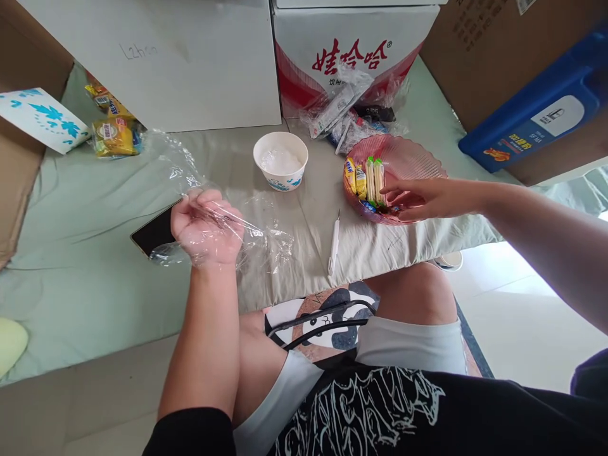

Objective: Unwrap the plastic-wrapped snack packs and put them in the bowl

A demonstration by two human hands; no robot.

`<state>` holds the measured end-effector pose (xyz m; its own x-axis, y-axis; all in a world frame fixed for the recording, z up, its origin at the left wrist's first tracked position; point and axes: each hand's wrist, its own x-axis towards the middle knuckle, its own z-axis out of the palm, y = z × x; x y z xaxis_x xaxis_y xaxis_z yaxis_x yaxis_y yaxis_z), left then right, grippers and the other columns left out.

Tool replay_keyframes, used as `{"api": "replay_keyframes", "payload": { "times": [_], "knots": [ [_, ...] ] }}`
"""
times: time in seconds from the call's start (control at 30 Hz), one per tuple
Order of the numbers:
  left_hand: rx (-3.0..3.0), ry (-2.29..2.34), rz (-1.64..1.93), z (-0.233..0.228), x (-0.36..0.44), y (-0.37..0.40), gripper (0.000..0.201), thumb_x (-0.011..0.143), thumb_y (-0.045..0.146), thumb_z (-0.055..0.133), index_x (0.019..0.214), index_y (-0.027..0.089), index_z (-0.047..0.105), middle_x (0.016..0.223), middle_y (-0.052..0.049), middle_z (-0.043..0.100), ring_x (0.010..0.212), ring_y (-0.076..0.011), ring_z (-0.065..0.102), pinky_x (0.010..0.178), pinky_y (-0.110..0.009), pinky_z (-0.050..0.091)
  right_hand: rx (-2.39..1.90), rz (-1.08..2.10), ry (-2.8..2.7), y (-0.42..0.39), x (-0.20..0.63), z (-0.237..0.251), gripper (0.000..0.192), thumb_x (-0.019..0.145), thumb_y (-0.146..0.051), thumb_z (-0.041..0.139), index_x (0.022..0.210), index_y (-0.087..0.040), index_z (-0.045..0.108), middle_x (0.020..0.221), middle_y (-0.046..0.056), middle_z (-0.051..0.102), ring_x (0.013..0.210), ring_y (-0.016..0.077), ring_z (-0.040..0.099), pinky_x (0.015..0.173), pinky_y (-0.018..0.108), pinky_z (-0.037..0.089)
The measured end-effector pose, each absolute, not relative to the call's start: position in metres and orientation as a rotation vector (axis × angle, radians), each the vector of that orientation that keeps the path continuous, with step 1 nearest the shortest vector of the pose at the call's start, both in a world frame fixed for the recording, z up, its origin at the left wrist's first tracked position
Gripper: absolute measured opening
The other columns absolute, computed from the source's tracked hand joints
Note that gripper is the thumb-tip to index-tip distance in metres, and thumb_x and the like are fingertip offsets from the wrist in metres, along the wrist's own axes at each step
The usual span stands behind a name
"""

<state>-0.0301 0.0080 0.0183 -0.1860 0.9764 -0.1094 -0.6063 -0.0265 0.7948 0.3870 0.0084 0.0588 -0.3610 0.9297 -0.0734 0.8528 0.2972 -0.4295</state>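
Note:
My left hand (209,231) is closed, palm up, on a crumpled clear plastic bag (266,237) whose loose film spreads out on both sides. Under that wrist, a dark phone (154,233) lies partly covered. My right hand (422,197) reaches over a pink, ribbed plastic bowl (413,155), fingers stretched out and apart. Just left of its fingertips, inside the bowl, are wrapped snack sticks (375,180) with green ends and yellow snack packets (356,179). What lies directly beneath the right fingers is partly hidden.
A white paper bowl (280,168) with clear plastic in it stands between the hands. A white pen-like cutter (334,247) lies near the table edge. Behind are plastic wrappers (346,107), a red-and-white carton (351,50) and a blue jug (536,101). Yellow packets (114,136) lie back left.

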Motion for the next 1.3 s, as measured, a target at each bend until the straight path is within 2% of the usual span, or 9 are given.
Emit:
{"api": "replay_keyframes", "payload": {
  "times": [0.3, 0.4, 0.47, 0.63, 0.73, 0.83, 0.93, 1.1, 1.3],
  "knots": [
    [0.19, 0.464, 1.537, 0.03, -0.015, 0.008, 0.025, 0.083, 0.027, 0.055, 0.069, 0.02, 0.035, 0.059, 0.008, 0.054, 0.039, -0.0012, 0.047, 0.044, -0.014, 0.042, -1.737, 0.905, -2.524, 0.006, 0.401, 0.071, 0.039, 0.088, -0.051, 0.063, 0.111, -0.022, 0.075, 0.106, 0.01, 0.077, 0.098, 0.0272, 0.07, 0.091, 0.04, 0.052],
    [0.46, 0.491, 1.449, 0.015, -0.019, 0.002, 0.037, 0.086, 0.041, 0.061, 0.068, 0.02, 0.036, 0.056, 0.009, 0.042, 0.034, -0.0013, 0.024, 0.046, -0.023, 0.043, -1.676, 0.804, -2.419, -0.001, 0.389, 0.092, 0.031, 0.09, -0.046, 0.065, 0.11, -0.025, 0.075, 0.111, 0.008, 0.076, 0.101, 0.0257, 0.069, 0.094, 0.041, 0.052],
    [0.617, 0.597, 1.365, -0.001, -0.021, -0.002, 0.05, 0.086, 0.061, 0.062, 0.065, 0.021, 0.039, 0.05, 0.01, 0.027, 0.035, -0.0026, 0.015, 0.051, -0.029, 0.045, -1.522, 1.016, -2.223, -0.017, 0.363, 0.097, 0.031, 0.095, -0.044, 0.063, 0.118, -0.024, 0.072, 0.115, 0.009, 0.074, 0.104, 0.0229, 0.069, 0.095, 0.039, 0.053],
    [0.674, 0.836, 1.141, -0.036, -0.016, -0.014, 0.078, 0.062, 0.096, 0.059, 0.054, 0.022, 0.035, 0.039, 0.01, 0.001, 0.031, -0.0054, 0.011, 0.047, -0.032, 0.039, -1.07, 1.611, -1.569, -0.052, 0.261, 0.045, 0.076, 0.076, -0.048, 0.085, 0.142, -0.024, 0.054, 0.148, 0.014, 0.057, 0.137, 0.0279, 0.057, 0.113, 0.043, 0.051],
    [0.698, 0.929, 1.105, -0.045, -0.006, -0.02, 0.087, 0.058, 0.104, 0.047, 0.052, 0.02, 0.025, 0.038, 0.009, -0.005, 0.03, -0.0051, 0.003, 0.04, -0.03, 0.029, -1.07, 1.79, -1.203, -0.052, 0.215, 0.005, 0.091, 0.062, -0.056, 0.093, 0.14, -0.027, 0.056, 0.142, 0.013, 0.063, 0.135, 0.0282, 0.059, 0.114, 0.047, 0.05],
    [0.765, 0.948, 1.145, -0.04, -0.005, -0.02, 0.085, 0.06, 0.105, 0.044, 0.054, 0.021, 0.028, 0.04, 0.008, 0.002, 0.033, -0.0057, 0.005, 0.038, -0.03, 0.028, -0.926, 1.934, -1.145, -0.047, 0.202, -0.009, 0.057, 0.068, -0.063, 0.089, 0.102, -0.021, 0.073, 0.105, 0.008, 0.076, 0.107, 0.0227, 0.071, 0.105, 0.044, 0.055],
    [0.821, 0.933, 1.264, -0.019, -0.015, -0.015, 0.068, 0.077, 0.089, 0.052, 0.06, 0.024, 0.041, 0.048, 0.006, 0.024, 0.038, -0.0069, 0.017, 0.047, -0.033, 0.042, -0.851, 1.741, -1.153, -0.045, 0.212, -0.002, 0.042, 0.078, -0.06, 0.084, 0.076, -0.02, 0.069, 0.078, 0.002, 0.074, 0.085, 0.0164, 0.072, 0.092, 0.036, 0.059],
    [0.732, 0.958, 1.457, 0.017, -0.029, -0.001, 0.033, 0.082, 0.049, 0.068, 0.068, 0.023, 0.051, 0.071, 0.003, 0.054, 0.05, -0.0079, 0.046, 0.073, -0.036, 0.06, -0.901, 1.331, -0.92, -0.046, 0.241, 0.015, 0.039, 0.081, -0.058, 0.083, 0.079, -0.023, 0.066, 0.063, -0.006, 0.061, 0.051, 0.0088, 0.057, 0.054, 0.024, 0.053],
    [0.872, 1.278, 1.282, 0.01, -0.03, -0.002, 0.023, 0.068, 0.036, 0.077, 0.077, 0.02, 0.064, 0.067, 0.0, 0.067, 0.054, -0.0141, 0.065, 0.057, -0.028, 0.056, -0.981, 0.928, -0.963, -0.052, 0.272, 0.018, 0.021, 0.093, -0.047, 0.075, 0.103, -0.029, 0.069, 0.07, -0.005, 0.061, 0.05, 0.0093, 0.057, 0.049, 0.025, 0.051]
  ]
}}
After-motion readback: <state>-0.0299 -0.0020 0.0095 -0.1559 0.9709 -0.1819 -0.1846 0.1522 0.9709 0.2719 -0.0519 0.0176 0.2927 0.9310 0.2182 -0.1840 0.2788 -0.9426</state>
